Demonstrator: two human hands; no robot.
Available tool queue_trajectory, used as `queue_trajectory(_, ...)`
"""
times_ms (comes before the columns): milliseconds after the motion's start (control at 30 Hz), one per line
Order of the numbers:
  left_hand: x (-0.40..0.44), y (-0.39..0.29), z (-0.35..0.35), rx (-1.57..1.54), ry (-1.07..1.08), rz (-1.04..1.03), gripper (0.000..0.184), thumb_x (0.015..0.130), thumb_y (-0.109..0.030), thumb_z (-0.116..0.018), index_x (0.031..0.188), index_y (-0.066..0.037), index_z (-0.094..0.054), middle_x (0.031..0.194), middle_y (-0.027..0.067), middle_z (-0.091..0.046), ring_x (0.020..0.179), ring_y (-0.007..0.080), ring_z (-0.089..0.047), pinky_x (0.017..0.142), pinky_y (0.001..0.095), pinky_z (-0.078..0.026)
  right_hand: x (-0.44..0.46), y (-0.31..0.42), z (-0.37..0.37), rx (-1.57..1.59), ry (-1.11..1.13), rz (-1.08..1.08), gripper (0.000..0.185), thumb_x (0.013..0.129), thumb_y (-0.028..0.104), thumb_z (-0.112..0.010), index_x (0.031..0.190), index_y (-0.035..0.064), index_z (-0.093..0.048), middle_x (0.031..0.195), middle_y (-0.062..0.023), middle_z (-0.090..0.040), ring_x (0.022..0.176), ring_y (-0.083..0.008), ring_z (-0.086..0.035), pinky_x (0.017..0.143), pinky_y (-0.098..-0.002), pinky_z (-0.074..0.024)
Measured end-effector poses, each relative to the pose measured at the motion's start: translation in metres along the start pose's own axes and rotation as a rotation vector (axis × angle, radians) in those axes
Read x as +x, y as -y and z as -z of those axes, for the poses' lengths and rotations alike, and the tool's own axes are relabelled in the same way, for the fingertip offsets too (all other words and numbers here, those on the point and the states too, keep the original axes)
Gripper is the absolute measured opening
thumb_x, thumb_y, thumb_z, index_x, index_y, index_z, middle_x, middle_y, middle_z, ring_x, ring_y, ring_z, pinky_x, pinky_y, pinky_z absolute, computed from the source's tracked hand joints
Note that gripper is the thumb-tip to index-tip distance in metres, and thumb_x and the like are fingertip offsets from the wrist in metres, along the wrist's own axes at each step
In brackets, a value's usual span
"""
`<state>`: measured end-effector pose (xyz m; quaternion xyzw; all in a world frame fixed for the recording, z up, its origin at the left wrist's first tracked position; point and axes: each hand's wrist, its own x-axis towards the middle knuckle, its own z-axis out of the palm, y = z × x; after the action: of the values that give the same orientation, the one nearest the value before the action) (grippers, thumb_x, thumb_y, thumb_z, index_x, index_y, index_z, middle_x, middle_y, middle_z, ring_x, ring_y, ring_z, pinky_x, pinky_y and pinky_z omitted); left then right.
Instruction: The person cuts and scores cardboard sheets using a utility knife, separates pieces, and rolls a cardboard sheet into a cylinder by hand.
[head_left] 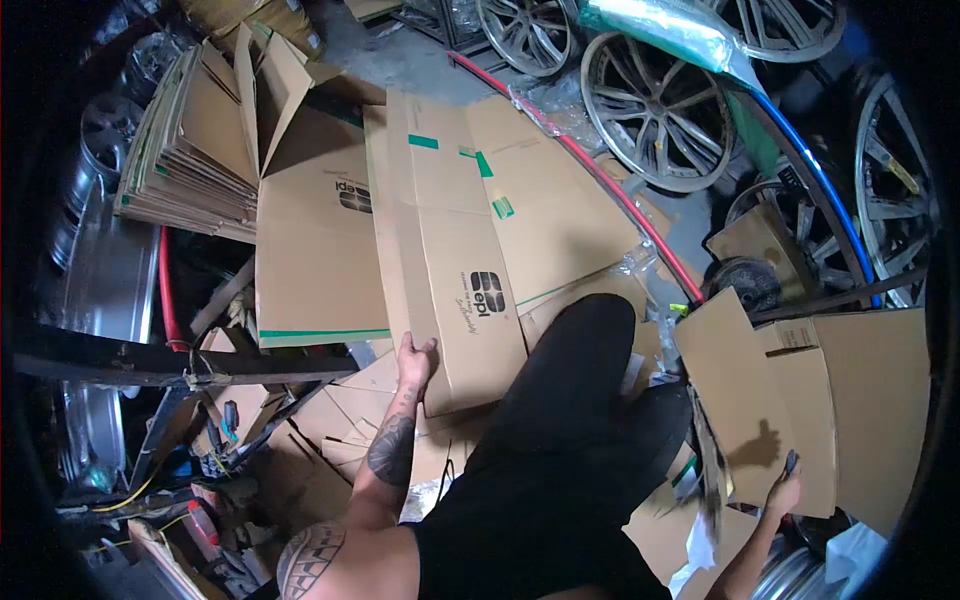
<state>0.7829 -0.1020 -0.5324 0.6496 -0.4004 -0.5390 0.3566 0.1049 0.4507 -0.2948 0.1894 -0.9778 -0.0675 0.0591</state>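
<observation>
In the head view, a flattened cardboard box (465,350) printed "epl" lies lengthwise before me, its lower end beside my knee. My left hand (415,362) grips its lower left edge, thumb over the board and the other fingers mostly hidden. Out to the right, my right hand (785,492) is closed around a small dark tool (791,462), whose kind I cannot make out. Beside that hand stands a cardboard panel (735,390), with the hand's shadow on it. Another flattened carton (320,265) with green tape along its bottom lies left of the box.
A stack of flattened cartons (190,150) leans at the upper left. A red pole (600,180) runs diagonally behind the cardboard. Alloy wheels (657,110) stand at the back and right. A dark metal bar (180,362) crosses on the left, above scattered tools.
</observation>
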Motion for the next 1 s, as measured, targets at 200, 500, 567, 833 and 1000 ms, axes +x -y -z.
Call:
queue_trajectory(200, -0.006, -0.064, -0.025, -0.11, 0.274, 0.057, 0.028, 0.097, -0.012, -0.064, 0.121, 0.002, -0.061, 0.098, 0.0068, -0.067, 0.082, 0.0189, -0.063, 0.075, 0.0355, -0.052, 0.015, 0.106, -0.001, 0.269, 0.067, 0.084, 0.049, 0.099, 0.015, -0.059, 0.145, 0.0072, -0.043, 0.12, -0.0295, -0.063, 0.107, -0.0502, -0.062, 0.089, -0.0553, -0.049)
queue_trajectory(500, 0.07, -0.162, -0.059, 0.06, 0.046, -0.235, 0.032, 0.09, -0.008, -0.065, 0.118, 0.006, -0.067, 0.089, 0.014, -0.073, 0.083, 0.0257, -0.07, 0.079, 0.0368, -0.056, 0.087, 0.293, 0.093, 0.3, 0.528, 0.744, 0.038, 0.098, 0.014, -0.062, 0.134, 0.0054, -0.06, 0.114, -0.0253, -0.069, 0.106, -0.0452, -0.066, 0.089, -0.051, -0.0529)
queue_trajectory(567, 0.009, -0.26, -0.059, 0.511, 0.019, -0.255, 0.036, 0.09, -0.01, -0.066, 0.123, 0.005, -0.067, 0.096, 0.0161, -0.075, 0.09, 0.0257, -0.072, 0.085, 0.0373, -0.056, 0.07, 0.344, 0.17, 0.442, 0.631, 0.781, 0.039, 0.098, 0.018, -0.066, 0.134, 0.0055, -0.062, 0.107, -0.0237, -0.071, 0.097, -0.0411, -0.07, 0.085, -0.0489, -0.0544)
queue_trajectory(833, -0.196, -0.479, 0.065, 0.372, 0.278, -0.056, 0.036, 0.095, -0.013, -0.068, 0.128, 0.001, -0.065, 0.113, 0.0117, -0.074, 0.101, 0.0148, -0.066, 0.095, 0.0323, -0.052, -0.047, 0.464, 0.278, 1.314, 1.332, 0.12, 0.026, 0.097, 0.01, -0.067, 0.124, 0.0069, -0.067, 0.077, -0.0006, -0.06, 0.055, -0.0104, -0.052, 0.047, -0.0287, -0.0453)
queue_trajectory(1000, -0.313, -0.583, 0.124, 0.493, 0.394, -0.07, 0.029, 0.096, -0.021, -0.07, 0.121, -0.007, -0.07, 0.095, 0.0104, -0.075, 0.089, 0.0203, -0.069, 0.086, 0.035, -0.052, -0.085, 0.488, 0.34, 1.595, 1.142, -0.41, 0.018, 0.096, 0.015, -0.067, 0.114, 0.0125, -0.065, 0.081, -0.0007, -0.06, 0.052, -0.0137, -0.051, 0.042, -0.0293, -0.0421)
